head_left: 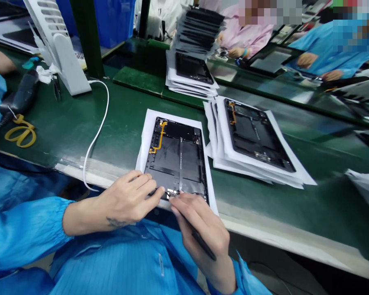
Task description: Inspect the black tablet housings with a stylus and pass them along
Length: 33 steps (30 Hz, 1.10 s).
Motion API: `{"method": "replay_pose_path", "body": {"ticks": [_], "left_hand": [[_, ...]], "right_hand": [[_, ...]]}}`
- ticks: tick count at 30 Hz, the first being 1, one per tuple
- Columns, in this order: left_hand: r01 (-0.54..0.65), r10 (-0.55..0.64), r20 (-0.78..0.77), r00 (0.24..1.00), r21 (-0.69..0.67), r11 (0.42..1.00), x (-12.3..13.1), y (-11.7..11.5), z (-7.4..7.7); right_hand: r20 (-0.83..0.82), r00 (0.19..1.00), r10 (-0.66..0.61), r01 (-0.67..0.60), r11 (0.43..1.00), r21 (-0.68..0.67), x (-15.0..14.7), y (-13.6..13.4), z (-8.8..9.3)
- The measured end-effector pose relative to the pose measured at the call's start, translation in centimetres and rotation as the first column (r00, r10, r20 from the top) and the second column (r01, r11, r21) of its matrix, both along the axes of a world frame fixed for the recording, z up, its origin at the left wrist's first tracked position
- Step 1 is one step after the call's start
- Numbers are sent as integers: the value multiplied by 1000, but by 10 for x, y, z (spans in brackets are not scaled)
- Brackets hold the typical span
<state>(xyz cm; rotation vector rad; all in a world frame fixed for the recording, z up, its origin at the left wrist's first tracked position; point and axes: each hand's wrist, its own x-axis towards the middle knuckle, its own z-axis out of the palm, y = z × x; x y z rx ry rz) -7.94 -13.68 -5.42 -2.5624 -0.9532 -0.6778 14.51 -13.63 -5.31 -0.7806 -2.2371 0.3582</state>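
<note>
An open black tablet chassis [178, 157] with an orange flex cable lies on a white sheet [147, 123] at the near edge of the green bench. My left hand [129, 198] rests on the chassis's near left corner, fingers curled and pressing down beside a small connector. My right hand [203, 225] is closed round a thin black tool [203, 246], with its fingertips at the chassis's bottom edge. What the tool's tip touches is hidden by the fingers.
A second chassis [255, 133] lies on a pile of white sheets to the right. A tall stack of panels [197, 45] stands behind. A white stand [60, 49] with a cable, yellow scissors [20, 133] and a black handheld device [23, 92] are at the left. Other people work across the bench.
</note>
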Motion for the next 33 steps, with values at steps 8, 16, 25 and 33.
{"method": "replay_pose_path", "body": {"ticks": [8,16,25,33], "left_hand": [[7,-9,-51,999,-31,999,-3,-3,-2],[214,612,517,598,-839,500,-37,35,32],[355,823,387,415,-902,245,-5,72,35],[54,600,432,673,-838,542,-24,171,77]], "right_hand": [[-1,1000,7,-7,996,86,-4,-2,-13],[-390,915,-101,50,989,-138,-4,3,-11],[-530,844,-89,30,992,-120,-11,14,-21],[-539,842,32,-36,999,2,21,35,-13]]}}
